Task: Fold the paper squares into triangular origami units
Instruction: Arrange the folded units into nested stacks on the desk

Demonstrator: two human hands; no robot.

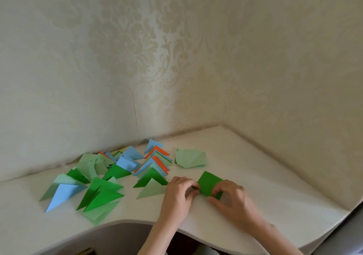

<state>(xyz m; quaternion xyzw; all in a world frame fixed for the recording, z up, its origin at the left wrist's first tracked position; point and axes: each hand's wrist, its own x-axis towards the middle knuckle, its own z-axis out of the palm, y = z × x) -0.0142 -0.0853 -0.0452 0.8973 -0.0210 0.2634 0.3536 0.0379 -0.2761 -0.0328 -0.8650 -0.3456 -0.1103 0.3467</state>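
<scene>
A: Start at the left. What sits there that could cause trouble?

B: A spread of folded triangles (98, 176) in blue, orange and two greens covers the left half of the tabletop (265, 192), some propped on one another. The nearest pale green triangle (152, 191) lies just beside the left hand (179, 191). A careless sweep of that wrist would likely knock it, or set the leaning ones sliding.

A: And the hands themselves?

B: The left hand pinches the left edge of the dark green paper (209, 184), fingers curled onto it. The right hand (228, 193) grips the near right part, thumb and fingers curled round the paper. The sheet lies flat on the tabletop between them, its far corner pointing away from the person.

A: So the fold is the risk?

B: I judge so. If one hand presses before the edges line up, the crease sets crooked and the unit won't match the others. Thin paper also slides on a smooth surface, so uneven pressure could skew it.

A: Anything further right?

B: A pale green stack (190, 158) lies beyond the paper, apart from both hands.
</scene>
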